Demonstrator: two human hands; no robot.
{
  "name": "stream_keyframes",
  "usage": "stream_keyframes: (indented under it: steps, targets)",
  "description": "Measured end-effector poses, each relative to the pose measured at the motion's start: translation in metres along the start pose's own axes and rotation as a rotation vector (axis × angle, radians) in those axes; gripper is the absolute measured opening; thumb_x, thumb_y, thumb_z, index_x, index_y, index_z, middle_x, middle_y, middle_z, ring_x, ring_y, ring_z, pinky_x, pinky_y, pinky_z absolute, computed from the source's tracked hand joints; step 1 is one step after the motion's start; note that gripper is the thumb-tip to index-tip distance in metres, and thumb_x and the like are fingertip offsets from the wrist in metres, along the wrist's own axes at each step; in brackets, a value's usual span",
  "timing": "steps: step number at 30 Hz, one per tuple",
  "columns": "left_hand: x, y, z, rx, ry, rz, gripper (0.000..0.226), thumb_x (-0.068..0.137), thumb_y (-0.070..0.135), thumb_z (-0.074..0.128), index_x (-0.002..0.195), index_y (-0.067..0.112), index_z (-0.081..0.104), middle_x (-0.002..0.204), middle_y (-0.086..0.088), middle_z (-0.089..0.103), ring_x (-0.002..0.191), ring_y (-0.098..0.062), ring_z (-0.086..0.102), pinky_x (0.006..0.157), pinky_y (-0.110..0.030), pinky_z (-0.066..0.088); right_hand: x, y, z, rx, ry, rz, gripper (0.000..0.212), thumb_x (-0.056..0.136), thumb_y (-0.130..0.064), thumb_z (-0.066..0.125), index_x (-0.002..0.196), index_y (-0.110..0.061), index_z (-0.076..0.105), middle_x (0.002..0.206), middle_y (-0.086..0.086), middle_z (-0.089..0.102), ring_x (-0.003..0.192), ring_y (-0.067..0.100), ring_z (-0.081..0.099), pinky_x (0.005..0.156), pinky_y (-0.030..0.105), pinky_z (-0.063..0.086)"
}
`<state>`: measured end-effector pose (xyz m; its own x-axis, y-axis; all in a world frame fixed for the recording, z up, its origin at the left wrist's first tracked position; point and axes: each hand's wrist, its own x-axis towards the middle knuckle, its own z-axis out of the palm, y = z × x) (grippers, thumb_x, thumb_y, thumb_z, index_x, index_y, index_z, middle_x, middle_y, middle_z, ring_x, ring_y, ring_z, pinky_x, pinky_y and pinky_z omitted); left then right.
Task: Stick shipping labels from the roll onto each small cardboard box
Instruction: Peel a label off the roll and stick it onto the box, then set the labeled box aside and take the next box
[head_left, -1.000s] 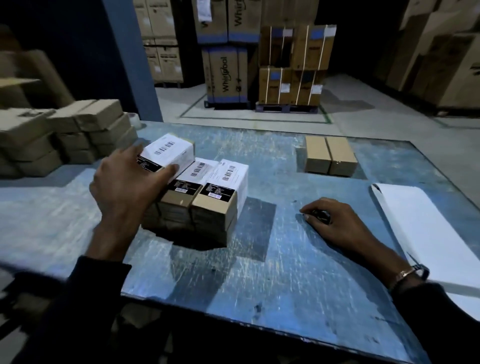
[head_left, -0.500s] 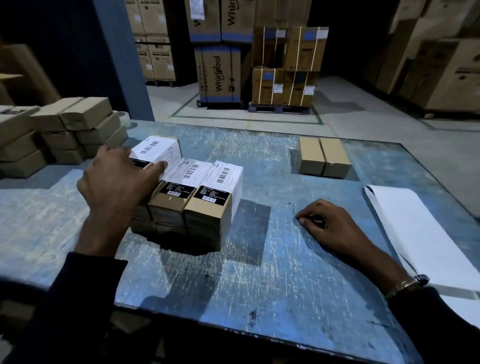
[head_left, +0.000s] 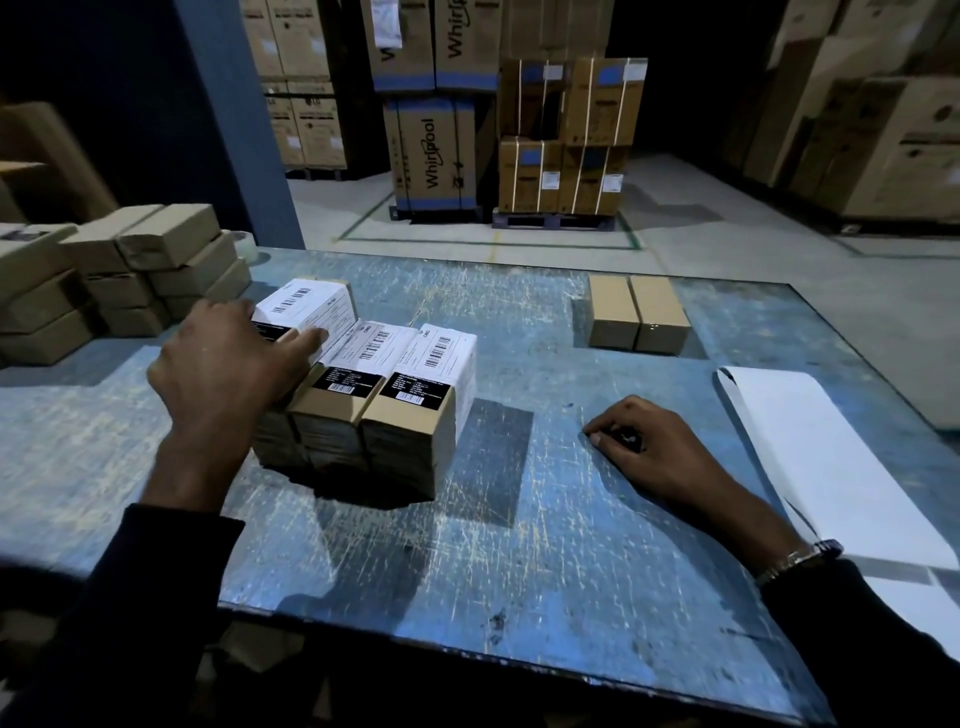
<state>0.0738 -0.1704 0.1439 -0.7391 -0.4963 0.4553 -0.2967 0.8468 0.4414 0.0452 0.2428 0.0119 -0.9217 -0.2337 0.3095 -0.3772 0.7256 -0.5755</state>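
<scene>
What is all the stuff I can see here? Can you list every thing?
labelled boxes: one stack, brown with white labels, table middle
plain boxes: two, brown, far side, touching
stacked boxes: several, brown, far left
label strip: one, white, right edge
table: one, scratched blue
big cartons: many, brown, floor behind
left hand: on the top labelled box
right hand: curled round something small and dark, on the table
</scene>
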Motion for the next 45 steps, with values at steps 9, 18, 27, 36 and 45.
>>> stream_keyframes:
  steps: [9, 18, 27, 36, 45]
  targets:
    - [-0.001, -0.001, 0.003, 0.092, 0.012, 0.02, 0.069, 0.079, 0.073, 0.076, 0.118, 0.016, 0.077, 0.115, -0.022, 0.067, 0.104, -0.05, 0.067, 0.083, -0.054, 0.053, 0.0, 0.001, 0.0, -0.007, -0.006, -0.004, 0.013, 0.1, -0.022, 0.074, 0.106, -0.03, 0.081, 0.104, -0.019, 0.066, 0.096, -0.003, 0.064, 0.081, 0.013, 0.047]
    - [-0.015, 0.008, 0.005, 0.05, 0.136, 0.18, 0.062, 0.088, 0.056, 0.077, 0.133, 0.014, 0.068, 0.13, -0.024, 0.063, 0.118, -0.049, 0.058, 0.095, -0.059, 0.048, 0.0, 0.0, 0.0, -0.011, -0.003, 0.004, 0.012, 0.1, -0.023, 0.074, 0.107, -0.031, 0.081, 0.105, -0.019, 0.066, 0.096, -0.003, 0.065, 0.081, 0.014, 0.049]
    - [-0.112, 0.124, 0.033, -0.277, -0.06, 0.67, 0.04, 0.099, 0.055, 0.065, 0.122, 0.024, 0.075, 0.123, 0.001, 0.072, 0.107, -0.02, 0.066, 0.103, -0.043, 0.042, 0.001, 0.0, -0.004, 0.016, 0.063, 0.01, 0.009, 0.1, -0.022, 0.073, 0.103, -0.027, 0.08, 0.1, -0.016, 0.07, 0.093, 0.001, 0.066, 0.081, 0.021, 0.052]
    - [-0.118, 0.223, 0.155, -0.24, -0.379, 0.592, 0.057, 0.099, 0.048, 0.062, 0.142, 0.012, 0.056, 0.132, -0.013, 0.063, 0.118, -0.036, 0.062, 0.091, -0.044, 0.05, 0.011, 0.037, -0.037, -0.048, 0.523, 0.306, 0.014, 0.095, -0.013, 0.069, 0.104, -0.011, 0.079, 0.099, 0.008, 0.078, 0.095, 0.027, 0.073, 0.086, 0.038, 0.058]
    - [-0.074, 0.285, 0.269, -0.304, -0.472, 0.649, 0.092, 0.098, 0.056, 0.065, 0.169, 0.02, 0.021, 0.175, -0.015, 0.02, 0.16, -0.038, 0.019, 0.119, -0.059, 0.037, 0.014, 0.028, -0.036, -0.01, 0.596, 0.341, 0.025, 0.096, -0.014, 0.062, 0.118, -0.012, 0.073, 0.109, 0.009, 0.077, 0.104, 0.029, 0.072, 0.088, 0.039, 0.057]
